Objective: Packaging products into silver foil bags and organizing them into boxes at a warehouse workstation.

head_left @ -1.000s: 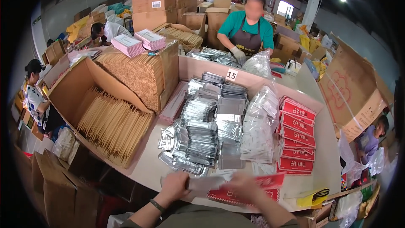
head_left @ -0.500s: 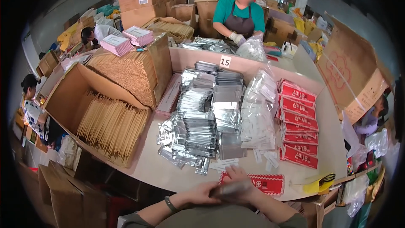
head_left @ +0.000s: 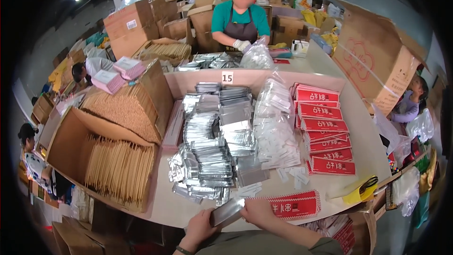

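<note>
At the table's near edge, a flat silver packet (head_left: 227,211) is held slantwise between my two hands. My left hand (head_left: 200,226) is closed on its lower left end, and my right hand (head_left: 258,211) grips the upper right end. Partly behind the right hand lies a red printed paper sleeve (head_left: 304,204) with a zigzag border. Just beyond my hands are small white sachets (head_left: 249,190) and piles of silver packets (head_left: 214,163). A clear plastic bag (head_left: 276,137) of white sachets lies beside them, with stacked red sleeves (head_left: 325,125) to its right.
An open carton (head_left: 68,146) of thin wooden sticks (head_left: 118,170) stands at the left, with another stick-filled carton behind. A low board (head_left: 278,76) borders the far side; beyond it a co-worker (head_left: 240,19) handles a clear bag. Black-handled scissors (head_left: 368,184) lie on something yellow at the right.
My right hand has drawn back from the red sleeve and now grips the silver packet's right end. The packet shows more clearly between both hands. The whole view has shifted.
</note>
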The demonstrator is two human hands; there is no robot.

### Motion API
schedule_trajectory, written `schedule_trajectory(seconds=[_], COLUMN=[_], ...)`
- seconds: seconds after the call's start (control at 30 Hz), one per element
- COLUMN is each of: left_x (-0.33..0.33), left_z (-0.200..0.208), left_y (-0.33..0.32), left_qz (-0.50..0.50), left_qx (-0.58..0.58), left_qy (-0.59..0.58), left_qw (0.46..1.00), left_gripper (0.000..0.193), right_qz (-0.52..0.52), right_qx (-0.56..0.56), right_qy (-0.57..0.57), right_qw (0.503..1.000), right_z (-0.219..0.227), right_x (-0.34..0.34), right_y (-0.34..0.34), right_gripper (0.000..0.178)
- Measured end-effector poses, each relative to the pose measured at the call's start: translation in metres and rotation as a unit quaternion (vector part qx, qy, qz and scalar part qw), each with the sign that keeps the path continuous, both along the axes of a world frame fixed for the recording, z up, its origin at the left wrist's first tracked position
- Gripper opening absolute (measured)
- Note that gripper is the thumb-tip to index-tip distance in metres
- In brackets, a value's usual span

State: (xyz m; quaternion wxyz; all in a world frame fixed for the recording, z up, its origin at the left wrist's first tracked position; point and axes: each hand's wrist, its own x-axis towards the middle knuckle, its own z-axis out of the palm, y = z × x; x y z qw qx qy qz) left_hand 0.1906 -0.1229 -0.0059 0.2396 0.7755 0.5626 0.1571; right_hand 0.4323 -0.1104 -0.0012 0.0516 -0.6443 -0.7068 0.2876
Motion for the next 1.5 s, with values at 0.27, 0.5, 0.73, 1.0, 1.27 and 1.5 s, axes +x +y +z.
schedule_trajectory(seconds=[0.27, 0.5, 0.73, 1.0, 1.27, 1.5], left_x=[0.015, 0.001, -0.002, -0.197, -0.193, -0.219], left_z=[0.014, 0.006, 0.015, 0.023, -0.001, -0.021], left_y=[0.043, 0.069, 0.089, 0.105, 0.120, 0.116], left_qz=[-0.215, -0.122, -0.092, 0.348, 0.303, 0.299], left_qx=[-0.104, 0.077, 0.018, 0.207, 0.149, 0.146], left_qy=[0.063, -0.059, -0.111, 0.075, 0.140, 0.118], left_qw=[0.969, 0.988, 0.989, 0.911, 0.931, 0.936], left_gripper=[0.073, 0.062, 0.045, 0.023, 0.014, 0.015], right_qz=[0.046, -0.048, -0.021, 0.058, 0.196, 0.169], right_qx=[0.038, 0.202, 0.192, 0.187, 0.370, 0.485], right_qy=[0.073, -0.078, -0.223, 0.015, 0.102, 0.037], right_qw=[0.995, 0.975, 0.956, 0.981, 0.902, 0.857], right_z=[-0.002, 0.003, -0.040, 0.019, -0.015, -0.003], right_x=[-0.025, 0.099, 0.144, 0.086, -0.037, -0.039], right_y=[-0.004, 0.054, 0.066, 0.081, 0.233, 0.192], right_gripper=[0.029, 0.021, 0.016, 0.014, 0.008, 0.007])
